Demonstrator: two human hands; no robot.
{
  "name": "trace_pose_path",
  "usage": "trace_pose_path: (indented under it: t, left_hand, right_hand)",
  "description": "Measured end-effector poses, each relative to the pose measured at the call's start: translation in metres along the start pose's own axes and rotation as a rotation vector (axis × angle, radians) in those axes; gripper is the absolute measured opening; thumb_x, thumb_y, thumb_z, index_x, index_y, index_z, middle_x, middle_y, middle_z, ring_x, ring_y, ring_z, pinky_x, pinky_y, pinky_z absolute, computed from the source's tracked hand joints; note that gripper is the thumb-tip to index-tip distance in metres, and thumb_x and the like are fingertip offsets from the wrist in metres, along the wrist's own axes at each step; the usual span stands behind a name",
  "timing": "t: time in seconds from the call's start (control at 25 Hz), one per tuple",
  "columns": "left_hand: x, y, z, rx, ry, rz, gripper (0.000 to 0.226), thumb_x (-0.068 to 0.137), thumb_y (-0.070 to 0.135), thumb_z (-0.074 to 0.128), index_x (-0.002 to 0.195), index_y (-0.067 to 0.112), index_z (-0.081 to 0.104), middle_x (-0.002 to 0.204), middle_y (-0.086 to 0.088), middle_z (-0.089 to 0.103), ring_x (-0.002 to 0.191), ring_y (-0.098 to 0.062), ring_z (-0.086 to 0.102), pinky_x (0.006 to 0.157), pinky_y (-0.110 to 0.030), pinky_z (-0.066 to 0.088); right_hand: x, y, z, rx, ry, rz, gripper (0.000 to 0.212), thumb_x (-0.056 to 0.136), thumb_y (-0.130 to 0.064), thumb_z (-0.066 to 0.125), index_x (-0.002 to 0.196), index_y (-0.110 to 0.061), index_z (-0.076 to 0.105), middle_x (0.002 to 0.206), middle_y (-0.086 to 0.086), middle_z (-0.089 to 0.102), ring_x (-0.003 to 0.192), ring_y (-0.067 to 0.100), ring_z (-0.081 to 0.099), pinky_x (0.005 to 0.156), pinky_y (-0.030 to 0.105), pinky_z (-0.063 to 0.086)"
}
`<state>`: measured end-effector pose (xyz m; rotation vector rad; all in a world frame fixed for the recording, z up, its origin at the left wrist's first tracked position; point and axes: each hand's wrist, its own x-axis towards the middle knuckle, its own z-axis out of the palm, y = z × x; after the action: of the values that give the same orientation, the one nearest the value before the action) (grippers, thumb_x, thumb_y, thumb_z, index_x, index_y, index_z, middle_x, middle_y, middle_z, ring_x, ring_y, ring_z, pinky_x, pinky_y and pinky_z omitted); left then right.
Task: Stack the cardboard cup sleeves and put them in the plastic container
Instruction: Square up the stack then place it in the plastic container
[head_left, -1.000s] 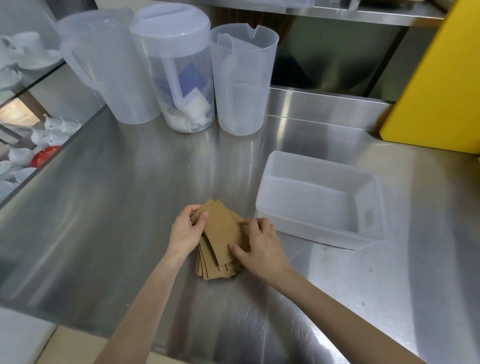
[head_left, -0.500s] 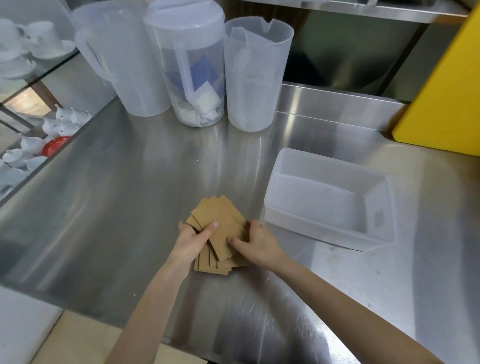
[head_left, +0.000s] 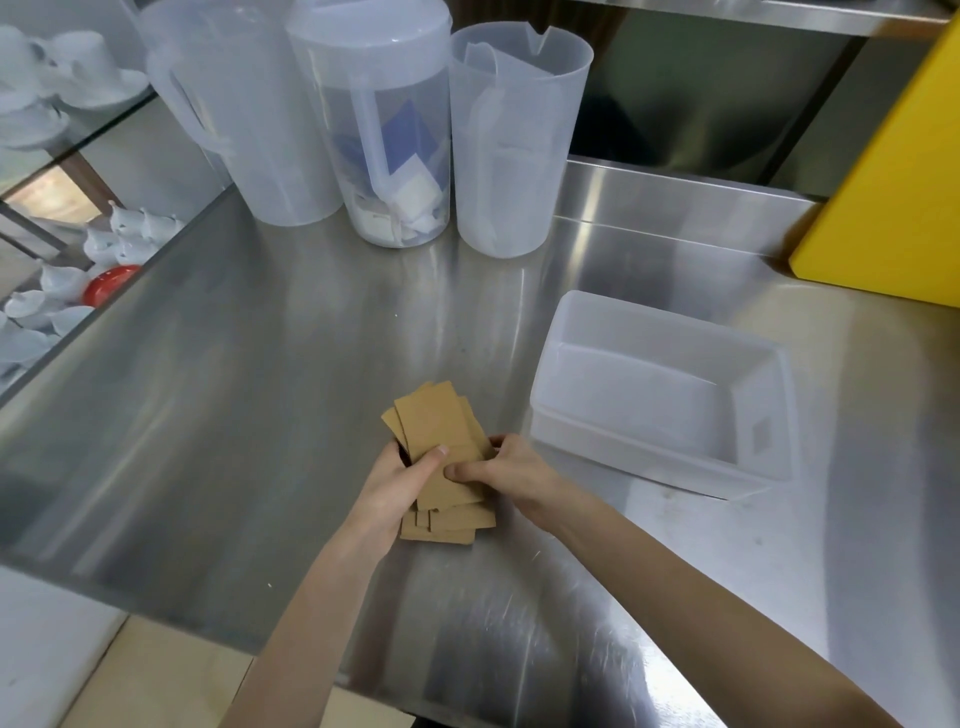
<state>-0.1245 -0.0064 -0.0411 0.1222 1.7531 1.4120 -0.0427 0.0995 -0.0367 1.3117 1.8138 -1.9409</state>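
Note:
A loose stack of flat brown cardboard cup sleeves (head_left: 434, 431) sits on the steel counter, fanned and uneven at both ends. My left hand (head_left: 397, 480) grips its left side, thumb on top. My right hand (head_left: 511, 470) holds the right side, thumb pressed on the top sleeve. The translucent plastic container (head_left: 779, 415) stands empty just right of the stack, a short gap from my right hand.
Three translucent plastic jugs (head_left: 363, 119) stand at the back of the steel counter (head_left: 234, 389). A yellow box (head_left: 893, 197) is at the back right. White cups and a red item (head_left: 111, 280) sit on shelves beyond the counter's left edge.
Both hands have drawn the sleeves together into a tighter stack and shifted their grip lower on it. The stack has slid slightly toward me. The container has not moved.

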Motion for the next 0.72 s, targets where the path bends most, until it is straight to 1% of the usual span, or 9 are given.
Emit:
trace_pose_path:
  t: [0.12, 0.16, 0.28, 0.32, 0.36, 0.48, 0.52, 0.64, 0.72]
  left_hand:
    - [-0.004, 0.001, 0.001, -0.013, -0.001, 0.022, 0.024, 0.086, 0.016, 0.055, 0.11, 0.016, 0.051, 0.096, 0.001, 0.064, 0.087, -0.013, 0.062, 0.07, -0.026, 0.05]
    - [-0.005, 0.001, 0.002, -0.016, -0.003, 0.027, 0.023, 0.086, 0.015, 0.056, 0.108, 0.016, 0.051, 0.093, 0.003, 0.064, 0.086, -0.011, 0.061, 0.07, -0.026, 0.05]
    - [-0.01, 0.002, 0.002, -0.02, -0.012, 0.035, 0.023, 0.085, 0.013, 0.057, 0.107, 0.017, 0.051, 0.093, 0.003, 0.064, 0.086, -0.011, 0.062, 0.07, -0.026, 0.05]
    - [-0.011, 0.002, 0.001, -0.029, -0.02, 0.035, 0.024, 0.085, 0.013, 0.057, 0.108, 0.017, 0.051, 0.094, 0.002, 0.064, 0.087, -0.012, 0.062, 0.07, -0.026, 0.051]
    - [-0.012, 0.002, 0.0, -0.042, -0.031, 0.031, 0.024, 0.085, 0.013, 0.057, 0.108, 0.016, 0.052, 0.095, 0.002, 0.064, 0.088, -0.013, 0.062, 0.072, -0.026, 0.051]
    - [-0.017, -0.001, -0.001, -0.047, -0.062, 0.025, 0.017, 0.085, 0.011, 0.057, 0.099, 0.019, 0.055, 0.096, 0.001, 0.065, 0.09, -0.013, 0.062, 0.074, -0.026, 0.051]
    - [-0.019, -0.004, 0.0, -0.043, -0.077, 0.023, 0.019, 0.084, 0.012, 0.058, 0.101, 0.018, 0.056, 0.098, 0.0, 0.065, 0.093, -0.014, 0.062, 0.078, -0.027, 0.05]
    - [-0.024, -0.017, 0.001, -0.028, -0.154, 0.019, 0.034, 0.08, 0.015, 0.062, 0.113, 0.016, 0.053, 0.109, -0.002, 0.065, 0.104, -0.017, 0.061, 0.091, -0.032, 0.046]
    - [-0.03, -0.022, 0.005, 0.012, -0.223, 0.023, 0.042, 0.075, 0.022, 0.068, 0.114, 0.018, 0.052, 0.111, 0.0, 0.065, 0.105, -0.014, 0.06, 0.089, -0.029, 0.047]
  right_hand:
    - [0.002, 0.003, -0.002, 0.055, -0.055, -0.006, 0.08, 0.05, -0.027, 0.082, 0.118, -0.001, 0.051, 0.117, 0.014, 0.064, 0.105, 0.026, 0.062, 0.097, 0.04, 0.05]
    - [0.002, 0.004, -0.002, 0.072, -0.068, -0.01, 0.074, 0.052, -0.025, 0.082, 0.116, -0.001, 0.053, 0.117, 0.015, 0.064, 0.106, 0.026, 0.062, 0.097, 0.04, 0.05]
    - [0.001, 0.01, -0.005, 0.127, -0.129, -0.013, 0.042, 0.067, -0.012, 0.078, 0.104, -0.002, 0.061, 0.116, 0.016, 0.066, 0.107, 0.027, 0.063, 0.1, 0.039, 0.048]
    - [0.001, 0.011, -0.005, 0.14, -0.148, -0.016, 0.037, 0.069, -0.011, 0.076, 0.102, -0.002, 0.062, 0.116, 0.017, 0.066, 0.108, 0.027, 0.062, 0.101, 0.039, 0.048]
    - [-0.001, 0.012, -0.006, 0.146, -0.164, -0.02, 0.038, 0.07, -0.011, 0.076, 0.103, -0.002, 0.061, 0.117, 0.017, 0.066, 0.108, 0.027, 0.062, 0.101, 0.038, 0.048]
    - [-0.005, 0.017, -0.005, 0.139, -0.188, -0.061, 0.06, 0.065, -0.014, 0.078, 0.118, -0.001, 0.053, 0.12, 0.015, 0.064, 0.11, 0.026, 0.061, 0.1, 0.036, 0.048]
    - [-0.008, 0.02, -0.006, 0.128, -0.182, -0.075, 0.069, 0.06, -0.017, 0.078, 0.121, -0.002, 0.049, 0.121, 0.015, 0.063, 0.11, 0.025, 0.061, 0.099, 0.036, 0.048]
    - [-0.022, 0.034, -0.013, 0.105, -0.155, -0.086, 0.091, 0.053, -0.025, 0.078, 0.129, -0.006, 0.034, 0.125, 0.011, 0.057, 0.113, 0.023, 0.057, 0.101, 0.036, 0.047]
    - [-0.034, 0.046, -0.021, 0.071, -0.151, -0.096, 0.091, 0.057, -0.027, 0.079, 0.132, -0.009, 0.03, 0.127, 0.009, 0.054, 0.115, 0.022, 0.055, 0.103, 0.038, 0.046]
